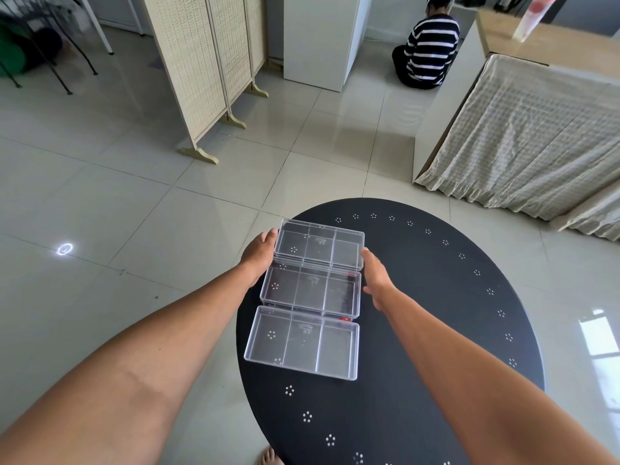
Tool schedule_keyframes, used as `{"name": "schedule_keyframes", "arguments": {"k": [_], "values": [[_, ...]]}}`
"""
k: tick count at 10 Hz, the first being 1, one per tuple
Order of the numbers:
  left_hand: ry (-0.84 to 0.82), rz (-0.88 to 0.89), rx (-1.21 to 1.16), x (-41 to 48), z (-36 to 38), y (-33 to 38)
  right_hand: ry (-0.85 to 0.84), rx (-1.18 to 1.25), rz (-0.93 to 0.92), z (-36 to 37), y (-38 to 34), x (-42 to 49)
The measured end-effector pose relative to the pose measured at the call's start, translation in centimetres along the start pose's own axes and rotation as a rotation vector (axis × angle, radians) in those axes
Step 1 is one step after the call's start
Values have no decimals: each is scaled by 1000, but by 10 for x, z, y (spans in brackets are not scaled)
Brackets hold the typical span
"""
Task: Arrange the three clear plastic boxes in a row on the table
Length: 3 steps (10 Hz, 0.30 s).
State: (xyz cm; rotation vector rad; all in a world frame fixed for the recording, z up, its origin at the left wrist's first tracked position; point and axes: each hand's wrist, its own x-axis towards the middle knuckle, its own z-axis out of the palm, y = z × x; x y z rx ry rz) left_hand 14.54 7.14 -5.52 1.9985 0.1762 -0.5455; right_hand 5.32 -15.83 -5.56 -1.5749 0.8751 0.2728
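Observation:
Three clear plastic boxes, each split into three compartments, lie one behind another on the left part of a round black table. The near box and the middle box rest flat and touch each other. The far box sits at the table's far left edge, slightly raised over the middle box's rim. My left hand presses its left end and my right hand its right end, so both hands hold it between them.
The table's left edge runs close beside the boxes, with tiled floor beyond. A folding wicker screen stands at the back left. A cloth-covered bed is at the right, and a person in a striped top sits on the floor far behind.

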Motion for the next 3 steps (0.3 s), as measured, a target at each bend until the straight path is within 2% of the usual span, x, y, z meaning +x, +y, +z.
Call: {"name": "schedule_keyframes", "arguments": {"k": [1,3], "values": [[120,16,25,-1,-5,3,63,34,-4,-7,-1,-8],[249,94,38,-11,-14,15,281,19,-77,-21,2,-26]]}}
